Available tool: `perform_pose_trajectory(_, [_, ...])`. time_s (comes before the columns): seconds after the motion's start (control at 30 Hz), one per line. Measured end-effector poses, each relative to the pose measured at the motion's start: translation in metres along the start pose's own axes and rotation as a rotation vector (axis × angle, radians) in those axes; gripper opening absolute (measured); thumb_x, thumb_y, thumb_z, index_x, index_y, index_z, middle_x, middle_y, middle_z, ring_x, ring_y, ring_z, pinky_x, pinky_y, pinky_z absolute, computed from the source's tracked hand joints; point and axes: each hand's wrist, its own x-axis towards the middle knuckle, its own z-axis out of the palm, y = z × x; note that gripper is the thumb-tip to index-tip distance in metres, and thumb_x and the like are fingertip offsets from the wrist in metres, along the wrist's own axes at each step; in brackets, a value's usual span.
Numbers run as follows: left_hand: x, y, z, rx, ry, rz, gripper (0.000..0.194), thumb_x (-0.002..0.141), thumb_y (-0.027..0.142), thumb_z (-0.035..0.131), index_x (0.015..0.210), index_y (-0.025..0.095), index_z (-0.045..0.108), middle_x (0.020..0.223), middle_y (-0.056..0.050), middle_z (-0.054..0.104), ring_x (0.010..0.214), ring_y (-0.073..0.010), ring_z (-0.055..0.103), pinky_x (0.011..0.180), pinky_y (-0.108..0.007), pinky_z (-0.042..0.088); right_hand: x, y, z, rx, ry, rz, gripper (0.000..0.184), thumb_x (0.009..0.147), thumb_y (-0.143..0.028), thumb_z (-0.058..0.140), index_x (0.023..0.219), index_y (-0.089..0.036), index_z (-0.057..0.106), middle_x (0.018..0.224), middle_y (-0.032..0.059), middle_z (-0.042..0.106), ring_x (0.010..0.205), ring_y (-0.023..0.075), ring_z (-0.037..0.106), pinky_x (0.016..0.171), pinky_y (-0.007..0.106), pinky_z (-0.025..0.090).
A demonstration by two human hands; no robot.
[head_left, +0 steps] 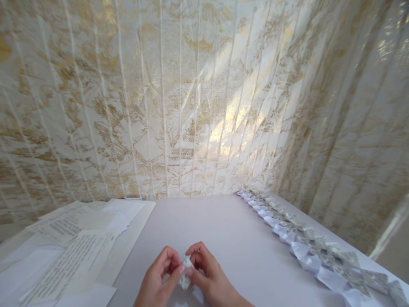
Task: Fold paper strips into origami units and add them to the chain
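Observation:
Both my hands meet low in the head view over a white table [230, 230]. My left hand [158, 277] and my right hand [207, 275] pinch a small folded piece of printed paper [185, 275] between thumbs and fingertips. The fingers of both hands are curled closed around it. Part of the folded paper is hidden behind my fingers.
A stack of printed paper sheets [73, 251] lies spread on the left of the table. A long row of several folded paper pieces [306, 247] runs along the table's right edge. A gold-patterned white curtain [198, 98] hangs close behind the table.

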Motion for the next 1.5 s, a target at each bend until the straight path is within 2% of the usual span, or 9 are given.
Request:
perform_pose_trajectory(0.13, [0.001,-0.001,-0.001,0.033,-0.051,-0.005,0.029,0.08,0.047,0.064,0.074,0.022,0.051,0.067,0.006,0.05,0.067,-0.0147,0.052,0.064,-0.023,0.041,-0.001,-0.007,0.0,-0.073,-0.038,-0.013,0.034,0.085,-0.051,0.063,0.096,-0.02,0.054,0.063,-0.0078,0.042,0.059,0.0109,0.037,0.061,0.025,0.031])
perform_pose_trajectory(0.37, [0.001,-0.002,-0.001,0.015,-0.08,-0.016,0.032,0.082,0.048,0.062,0.072,0.021,0.05,0.066,0.006,0.047,0.066,-0.0137,0.049,0.064,-0.023,0.039,-0.001,-0.004,0.006,0.177,-0.017,0.058,0.045,0.078,-0.056,0.069,0.103,-0.022,0.055,0.06,-0.0097,0.037,0.054,0.0104,0.036,0.057,0.024,0.032])
perform_pose_trajectory(0.53, [0.005,-0.006,-0.004,-0.177,-0.035,-0.051,0.034,0.079,0.05,0.066,0.071,0.022,0.05,0.07,0.005,0.054,0.07,-0.0146,0.052,0.067,-0.023,0.041,0.0,0.001,0.003,-0.036,0.069,0.021,0.038,0.079,-0.051,0.069,0.093,-0.019,0.054,0.071,-0.0044,0.048,0.065,0.0131,0.044,0.064,0.026,0.035])
perform_pose_trajectory(0.63, [0.006,-0.005,-0.003,-0.233,-0.1,-0.082,0.032,0.077,0.05,0.069,0.073,0.021,0.057,0.074,0.002,0.062,0.076,-0.0166,0.055,0.072,-0.024,0.042,0.001,-0.002,0.001,-0.227,0.166,-0.128,0.024,0.085,-0.037,0.063,0.077,-0.02,0.05,0.077,-0.0009,0.051,0.072,0.0152,0.047,0.068,0.027,0.038])
perform_pose_trajectory(0.77, [0.0,0.004,0.004,-0.189,-0.166,-0.132,0.033,0.079,0.052,0.066,0.084,0.02,0.066,0.083,-0.001,0.066,0.084,-0.0192,0.057,0.08,-0.026,0.043,-0.001,-0.006,0.0,-0.412,0.204,-0.379,0.012,0.085,-0.015,0.055,0.079,-0.022,0.047,0.091,0.0028,0.054,0.086,0.0179,0.053,0.077,0.029,0.042])
perform_pose_trajectory(1.03, [-0.001,0.007,0.01,-0.42,-0.003,-0.265,0.038,0.068,0.057,0.075,0.073,0.02,0.065,0.072,0.002,0.062,0.072,-0.0173,0.055,0.069,-0.027,0.048,-0.006,-0.008,0.001,-0.678,0.004,-0.469,0.042,0.068,0.001,0.06,0.101,-0.024,0.056,0.115,0.0058,0.053,0.093,0.0197,0.054,0.084,0.031,0.044])
perform_pose_trajectory(1.17, [0.002,0.005,0.004,-0.467,-0.02,-0.291,0.034,0.068,0.051,0.076,0.067,0.02,0.064,0.069,0.002,0.064,0.07,-0.0165,0.055,0.071,-0.027,0.048,-0.005,-0.008,-0.002,-0.614,0.053,-0.434,0.057,0.068,0.006,0.054,0.117,-0.025,0.055,0.123,0.0075,0.05,0.105,0.0209,0.053,0.091,0.032,0.043])
perform_pose_trajectory(1.33, [0.002,0.008,0.002,-0.468,-0.029,-0.297,0.025,0.069,0.042,0.076,0.067,0.018,0.069,0.069,0.002,0.063,0.075,-0.0171,0.054,0.072,-0.026,0.046,-0.001,-0.005,-0.007,-0.525,0.013,-0.336,0.039,0.073,0.003,0.061,0.102,-0.022,0.064,0.092,0.002,0.064,0.089,0.0183,0.057,0.081,0.028,0.044])
perform_pose_trajectory(1.5, [0.005,0.004,0.0,-0.41,-0.112,-0.297,0.026,0.069,0.043,0.074,0.074,0.018,0.074,0.076,-0.002,0.066,0.082,-0.0203,0.053,0.076,-0.029,0.043,0.0,-0.007,-0.005,-0.378,0.043,-0.309,0.007,0.083,-0.018,0.068,0.089,-0.021,0.07,0.086,0.0035,0.067,0.085,0.0189,0.059,0.078,0.029,0.044])
